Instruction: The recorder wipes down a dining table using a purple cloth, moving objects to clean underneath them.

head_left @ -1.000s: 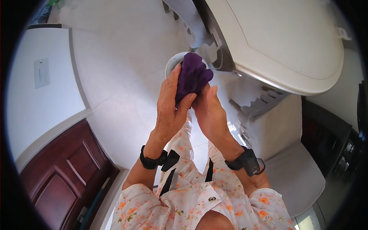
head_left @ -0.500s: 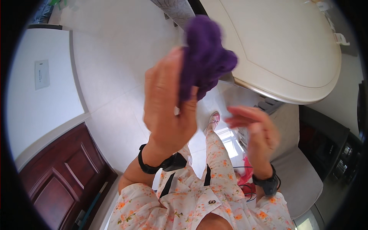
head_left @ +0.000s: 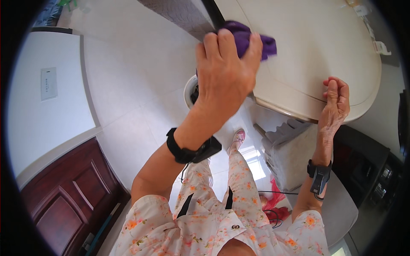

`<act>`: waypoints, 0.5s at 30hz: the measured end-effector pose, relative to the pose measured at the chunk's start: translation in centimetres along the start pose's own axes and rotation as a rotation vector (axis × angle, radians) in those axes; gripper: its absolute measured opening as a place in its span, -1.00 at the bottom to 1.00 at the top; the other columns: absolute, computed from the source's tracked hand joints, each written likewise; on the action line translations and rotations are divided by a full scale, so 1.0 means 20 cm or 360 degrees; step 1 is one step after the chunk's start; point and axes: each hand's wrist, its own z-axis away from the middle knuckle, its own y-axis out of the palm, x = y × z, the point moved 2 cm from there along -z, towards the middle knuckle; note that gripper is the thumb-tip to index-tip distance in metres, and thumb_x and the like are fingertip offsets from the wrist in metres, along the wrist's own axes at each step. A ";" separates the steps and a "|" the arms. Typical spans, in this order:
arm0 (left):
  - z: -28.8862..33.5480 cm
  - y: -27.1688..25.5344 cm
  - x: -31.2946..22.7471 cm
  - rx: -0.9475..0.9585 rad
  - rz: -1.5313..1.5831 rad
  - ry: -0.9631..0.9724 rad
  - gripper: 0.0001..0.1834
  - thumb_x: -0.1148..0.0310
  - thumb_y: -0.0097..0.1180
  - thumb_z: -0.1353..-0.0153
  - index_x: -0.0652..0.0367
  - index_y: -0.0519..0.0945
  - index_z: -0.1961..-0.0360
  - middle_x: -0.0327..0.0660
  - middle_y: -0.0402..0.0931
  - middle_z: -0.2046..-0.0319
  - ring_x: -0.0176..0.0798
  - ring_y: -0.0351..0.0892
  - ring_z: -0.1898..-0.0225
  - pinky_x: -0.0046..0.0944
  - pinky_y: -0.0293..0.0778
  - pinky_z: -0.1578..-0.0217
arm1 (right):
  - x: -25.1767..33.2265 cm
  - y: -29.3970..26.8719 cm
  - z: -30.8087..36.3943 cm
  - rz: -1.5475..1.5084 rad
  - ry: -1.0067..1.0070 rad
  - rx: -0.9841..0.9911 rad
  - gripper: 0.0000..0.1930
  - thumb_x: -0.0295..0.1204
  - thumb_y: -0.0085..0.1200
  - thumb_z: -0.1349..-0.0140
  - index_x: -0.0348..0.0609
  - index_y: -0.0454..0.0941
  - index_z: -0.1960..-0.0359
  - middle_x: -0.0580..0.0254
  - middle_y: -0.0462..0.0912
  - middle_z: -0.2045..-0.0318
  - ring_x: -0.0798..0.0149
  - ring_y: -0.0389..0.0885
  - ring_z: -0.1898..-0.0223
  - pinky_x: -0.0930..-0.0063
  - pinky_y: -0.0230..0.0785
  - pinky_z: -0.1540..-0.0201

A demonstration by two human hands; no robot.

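At the left edge of the cream tabletop (head_left: 307,42), my left hand (head_left: 226,72) is closed round a bunched purple cloth (head_left: 241,36). Part of the cloth spreads from under the fingers over the tabletop. My right hand (head_left: 335,100) appears over the table's rounded front right edge, its fingers curled in with the thumb against them. Nothing shows in it. Whether it touches the table, I cannot tell.
Below my left hand stands a white bin (head_left: 188,94), partly hidden by the wrist. A grey padded chair (head_left: 324,192) is tucked by the table on the right. Pink-red bags (head_left: 275,205) lie near my legs. A dark red panelled door (head_left: 72,205) is at the left.
My left hand has brought the purple cloth from mid-air to the table edge, turning palm down. My right hand has moved right and up over the table. The bin has come into view.
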 end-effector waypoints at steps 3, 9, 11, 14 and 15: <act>-0.07 0.01 0.05 0.0042 -0.0121 -0.0124 -0.44 0.65 0.09 0.12 0.12 0.59 -0.02 -0.03 0.35 0.31 0.02 0.35 0.26 -0.08 0.38 0.28 | 0.00 0.01 -0.04 -0.0010 0.0083 0.0030 -0.77 -0.25 0.04 -0.41 -0.16 0.57 0.25 0.41 0.56 0.42 0.56 0.37 0.42 0.66 0.28 0.35; 0.04 -0.13 -0.07 0.0104 0.0090 0.0022 -0.49 0.62 0.13 0.13 0.27 0.59 0.02 0.02 0.35 0.35 0.02 0.37 0.35 -0.12 0.39 0.39 | 0.02 0.01 -0.04 0.0051 0.0187 0.0018 -0.78 -0.26 0.04 -0.41 -0.15 0.54 0.29 0.44 0.52 0.47 0.58 0.33 0.46 0.67 0.25 0.41; 0.09 -0.15 -0.14 0.0050 0.0280 0.0127 -0.55 0.60 0.15 0.13 0.32 0.60 0.09 0.03 0.35 0.39 0.01 0.37 0.42 -0.13 0.36 0.50 | 0.02 0.00 -0.04 0.0087 0.0171 0.0009 -0.78 -0.27 0.04 -0.41 -0.16 0.53 0.29 0.44 0.52 0.47 0.58 0.33 0.46 0.67 0.25 0.41; 0.02 -0.14 -0.10 0.0096 0.0123 0.0093 -0.63 0.53 0.13 0.06 0.34 0.61 0.14 0.12 0.39 0.38 0.05 0.39 0.38 -0.12 0.38 0.46 | 0.05 0.02 -0.02 0.0093 0.0166 0.0010 -0.79 -0.28 0.04 -0.41 -0.16 0.52 0.30 0.45 0.50 0.48 0.57 0.32 0.46 0.67 0.24 0.41; -0.03 -0.11 -0.07 0.0118 -0.0019 0.0064 -0.63 0.46 0.11 0.02 0.38 0.60 0.14 0.21 0.44 0.35 0.10 0.43 0.30 -0.10 0.42 0.40 | 0.06 0.02 -0.02 0.0105 0.0143 0.0008 -0.79 -0.29 0.04 -0.41 -0.17 0.51 0.30 0.45 0.49 0.48 0.57 0.32 0.46 0.67 0.24 0.41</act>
